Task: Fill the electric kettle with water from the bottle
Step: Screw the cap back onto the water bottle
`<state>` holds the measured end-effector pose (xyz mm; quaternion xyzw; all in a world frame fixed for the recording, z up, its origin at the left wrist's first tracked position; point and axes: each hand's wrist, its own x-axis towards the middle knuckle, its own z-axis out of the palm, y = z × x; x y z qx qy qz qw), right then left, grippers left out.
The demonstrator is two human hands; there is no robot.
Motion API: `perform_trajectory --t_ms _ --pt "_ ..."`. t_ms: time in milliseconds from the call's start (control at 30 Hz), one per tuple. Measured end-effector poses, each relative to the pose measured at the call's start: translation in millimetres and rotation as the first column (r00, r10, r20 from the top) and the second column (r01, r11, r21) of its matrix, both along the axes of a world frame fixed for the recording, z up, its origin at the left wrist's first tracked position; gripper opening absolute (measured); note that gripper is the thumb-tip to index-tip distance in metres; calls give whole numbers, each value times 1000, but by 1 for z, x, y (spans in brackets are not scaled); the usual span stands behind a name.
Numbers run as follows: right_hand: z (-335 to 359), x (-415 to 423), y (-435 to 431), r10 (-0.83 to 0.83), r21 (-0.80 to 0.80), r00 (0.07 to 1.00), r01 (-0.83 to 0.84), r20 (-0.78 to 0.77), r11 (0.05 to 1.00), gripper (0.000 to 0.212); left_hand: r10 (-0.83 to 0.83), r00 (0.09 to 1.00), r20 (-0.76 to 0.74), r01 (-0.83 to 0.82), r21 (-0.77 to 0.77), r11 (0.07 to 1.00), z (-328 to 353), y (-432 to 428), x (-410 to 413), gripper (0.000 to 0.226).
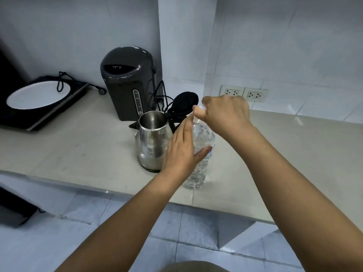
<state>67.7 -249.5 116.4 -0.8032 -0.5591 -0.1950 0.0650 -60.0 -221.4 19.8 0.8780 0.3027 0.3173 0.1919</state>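
Two bare forearms reach from the bottom edge over a pale counter (78,146). At their far end both hands meet on a clear plastic bottle (198,173) that stands upright on the counter, near its front edge. The left hand (182,152) grasps the bottle's middle, thumb across the near side and fingers running up the far side. Directly above it, the right hand (225,112) is closed over the bottle's top, thumb and fingers pinching the white cap (203,107). Water shows through the ribbed lower part of the bottle; how high it reaches cannot be told behind the hands. Just left of the left hand stands the steel kettle (151,146), its black lid (185,103) swung up and back, its mouth open to bare shiny metal; whether it holds water cannot be told. Beyond the kettle, up and left of both hands, stands a dark grey water boiler (129,81) with a level gauge on its front. Far to the left lies a black hob (39,97) with a white round top and a coiled cord. Just beyond the right hand, two wall sockets (243,94) sit in the white tiles.
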Motion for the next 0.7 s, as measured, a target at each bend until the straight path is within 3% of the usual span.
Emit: perform_trajectory --t_ms 100,200,300,533,633,700 --pt "-1 -2 1 17 11 999 -17 -34 1000 40 85 996 -16 -83 68 994 -8 -7 -5 98" --pt "-5 4 -5 146 88 979 -135 -144 987 41 181 977 -114 -156 200 967 -16 -10 -11 103" --pt "-7 7 -11 217 125 962 -198 -165 972 39 201 964 -171 -165 207 964 -27 -10 -12 104" --pt "-9 -3 -2 -100 99 988 113 -121 989 39 118 965 -234 -104 73 992 -62 -17 -16 96" --pt "-20 -3 -7 -64 184 988 90 -141 979 46 120 972 -203 -112 53 992 -69 -17 -12 95" --pt "-35 -3 -14 39 262 964 33 -265 964 51 125 973 -196 -113 73 991 -72 -16 -11 97"
